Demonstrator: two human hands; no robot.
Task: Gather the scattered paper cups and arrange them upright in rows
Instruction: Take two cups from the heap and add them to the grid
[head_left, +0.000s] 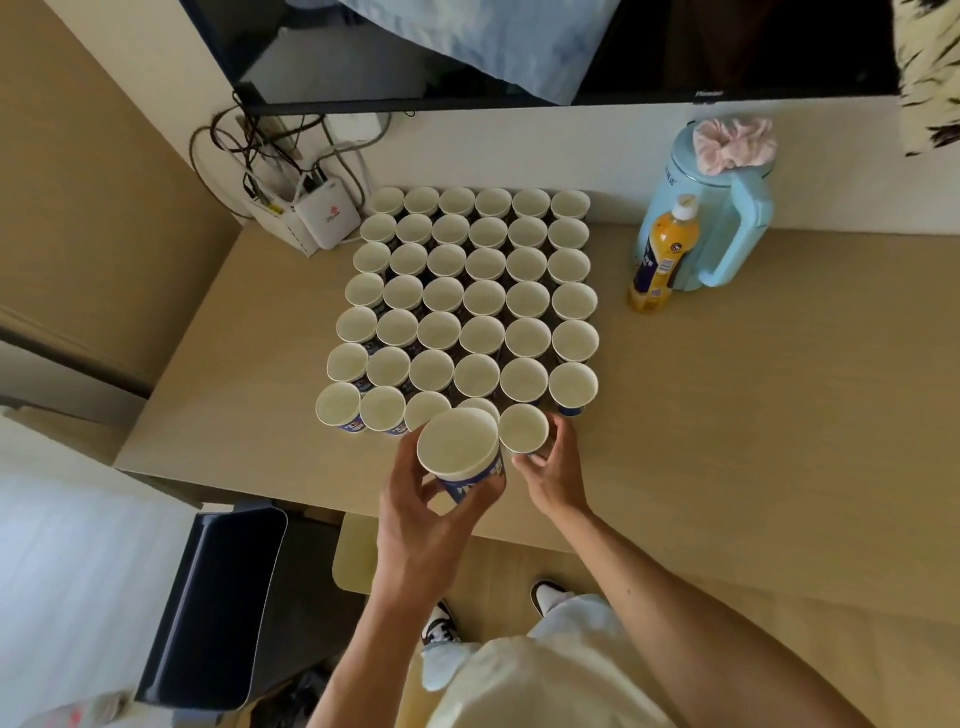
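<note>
Several white paper cups with blue print stand upright in tight rows (470, 296) on the beige table (753, 389). My left hand (423, 512) grips a cup (460, 447), maybe a small stack, lifted above the front row. My right hand (553, 467) curls around another upright cup (523, 428) at the front row, just right of the lifted one. The front row holds cups at the left (337, 405) and one at the far right (573, 385). The lifted cup partly hides two front-row cups behind it.
A light-blue kettle (727, 208) with a pink scrunchie on top and an orange juice bottle (662, 254) stand right of the rows. A white router (327, 218) with cables sits at the back left under a TV. A dark bin (223, 608) stands on the floor at the left.
</note>
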